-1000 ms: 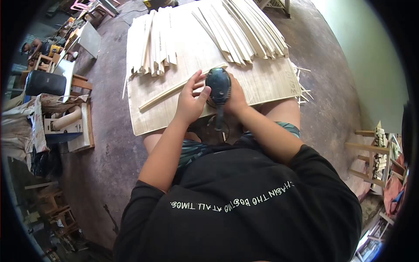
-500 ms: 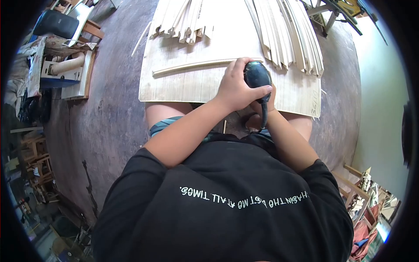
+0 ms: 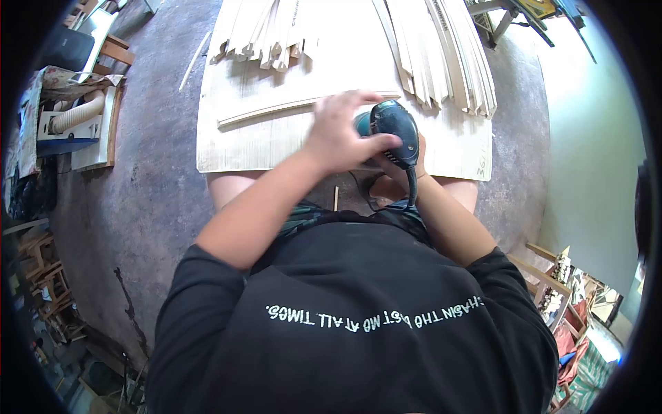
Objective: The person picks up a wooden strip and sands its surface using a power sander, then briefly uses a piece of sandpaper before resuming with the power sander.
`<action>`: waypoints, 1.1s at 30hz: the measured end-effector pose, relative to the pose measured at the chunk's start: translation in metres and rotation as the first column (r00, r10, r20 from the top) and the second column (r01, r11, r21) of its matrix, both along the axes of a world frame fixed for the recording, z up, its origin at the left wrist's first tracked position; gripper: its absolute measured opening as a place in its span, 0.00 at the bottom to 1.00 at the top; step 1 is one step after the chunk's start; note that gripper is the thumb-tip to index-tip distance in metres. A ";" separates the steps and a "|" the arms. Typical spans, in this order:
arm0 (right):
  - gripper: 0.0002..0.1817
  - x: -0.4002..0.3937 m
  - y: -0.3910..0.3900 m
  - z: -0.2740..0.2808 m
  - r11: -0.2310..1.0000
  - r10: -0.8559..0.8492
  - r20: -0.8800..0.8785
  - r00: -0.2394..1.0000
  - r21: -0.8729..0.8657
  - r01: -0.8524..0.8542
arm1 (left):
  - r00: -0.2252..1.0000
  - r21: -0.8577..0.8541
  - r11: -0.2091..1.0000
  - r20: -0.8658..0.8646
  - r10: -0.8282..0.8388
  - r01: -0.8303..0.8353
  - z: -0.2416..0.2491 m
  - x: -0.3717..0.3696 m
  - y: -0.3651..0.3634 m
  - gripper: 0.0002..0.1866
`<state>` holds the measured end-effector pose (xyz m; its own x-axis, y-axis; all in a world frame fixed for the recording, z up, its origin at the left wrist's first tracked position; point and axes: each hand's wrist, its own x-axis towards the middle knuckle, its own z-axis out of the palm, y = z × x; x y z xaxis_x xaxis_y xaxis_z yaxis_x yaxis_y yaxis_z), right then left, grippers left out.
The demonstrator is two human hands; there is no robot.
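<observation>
A corded black-and-teal power tool, like a hand sander, is tilted between my hands above the board's near edge. My left hand is around its teal end, thumb across the body, fingers smeared by motion. Mostly hidden under and behind the tool, my right hand grips it from the right. The cord drops from it toward my lap. A long thin wooden strip lies crosswise on the pale board, its right end reaching behind the tool.
Bundles of wooden strips lie on the far part of the board, one at left and one at right. A machine with a ribbed hose stands on the left. Wood scraps are piled lower left.
The tool has turned from upright to tilted, showing its teal end on the left. My left hand has shifted left around that end. The whole view has moved slightly.
</observation>
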<state>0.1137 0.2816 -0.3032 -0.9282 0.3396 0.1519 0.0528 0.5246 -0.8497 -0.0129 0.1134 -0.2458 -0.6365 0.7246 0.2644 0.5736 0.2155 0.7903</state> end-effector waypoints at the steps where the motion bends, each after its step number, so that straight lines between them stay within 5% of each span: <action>1: 0.27 -0.004 -0.008 0.027 0.934 0.006 -0.028 1.000 0.358 0.004 | 0.997 -0.025 0.997 0.010 0.078 -0.078 -0.007 -0.011 -0.017 0.38; 2: 0.25 0.004 -0.007 0.022 0.963 -0.060 0.004 0.998 0.263 0.056 | 0.975 -0.010 0.988 -0.166 0.150 -0.154 -0.024 -0.035 -0.037 0.37; 3: 0.24 0.009 -0.005 0.017 0.980 -0.120 0.039 0.992 0.166 0.112 | 0.958 -0.177 0.953 -0.195 0.212 -0.247 -0.015 -0.051 -0.061 0.37; 5: 0.25 0.014 0.004 0.015 0.965 -0.172 -0.059 0.983 0.191 0.180 | 0.874 -0.392 0.839 -0.449 0.184 -0.378 -0.051 -0.082 -0.112 0.31; 6: 0.26 0.017 0.008 0.014 0.957 -0.194 -0.107 0.975 0.200 0.213 | 0.857 -0.291 0.900 -0.493 0.151 -0.326 -0.067 -0.087 -0.135 0.22; 10: 0.31 0.007 0.031 0.033 0.986 -0.166 0.022 0.986 0.012 0.166 | 0.898 -0.242 0.927 -0.405 0.170 -0.285 -0.073 -0.067 -0.155 0.13; 19: 0.29 -0.015 0.041 -0.006 0.974 -0.217 -0.108 0.970 0.038 0.222 | 0.893 -0.210 0.907 -0.354 0.278 -0.366 -0.081 -0.053 -0.157 0.14; 23: 0.27 -0.024 0.032 -0.005 0.974 -0.199 0.020 0.980 0.112 0.195 | 0.886 -0.221 0.902 -0.374 0.274 -0.372 -0.081 -0.053 -0.153 0.14; 25: 0.27 -0.033 0.012 -0.002 0.991 -0.105 -0.064 0.992 0.076 0.110 | 0.878 -0.214 0.903 -0.398 0.267 -0.372 -0.082 -0.052 -0.154 0.13; 26: 0.30 -0.038 0.002 0.000 0.988 -0.088 0.055 0.995 0.131 0.081 | 0.867 -0.197 0.908 -0.424 0.261 -0.370 -0.083 -0.052 -0.155 0.13; 27: 0.25 -0.044 -0.010 -0.004 0.987 -0.042 0.055 0.998 -0.155 0.050 | 0.857 -0.175 0.916 -0.450 0.252 -0.362 -0.084 -0.053 -0.156 0.13; 28: 0.27 -0.053 -0.022 -0.003 0.814 0.059 0.022 0.998 -0.580 -0.035 | 0.846 -0.142 0.928 -0.477 0.240 -0.343 -0.087 -0.056 -0.154 0.12; 29: 0.28 -0.062 -0.035 -0.002 0.323 0.047 -0.039 0.998 -0.945 -0.052 | 0.853 -0.170 0.925 -0.469 0.227 -0.339 -0.094 -0.059 -0.157 0.13; 30: 0.31 -0.072 -0.047 -0.002 -0.123 0.003 0.011 1.000 -0.992 0.011 | 0.854 -0.184 0.919 -0.467 0.230 -0.348 -0.095 -0.059 -0.157 0.13; 31: 0.35 -0.083 -0.059 -0.019 0.568 0.023 -0.006 1.000 -0.823 -0.018 | 0.846 -0.172 0.924 -0.484 0.222 -0.341 -0.096 -0.060 -0.156 0.14; 32: 0.40 -0.082 -0.068 -0.002 0.992 0.072 -0.105 0.992 -0.092 -0.082 | 0.856 -0.205 0.916 -0.469 0.218 -0.345 -0.093 -0.059 -0.156 0.14; 33: 0.42 -0.088 -0.079 0.005 0.989 0.065 -0.179 0.982 -0.116 -0.087 | 0.866 -0.199 0.915 -0.442 0.236 -0.351 -0.093 -0.059 -0.156 0.14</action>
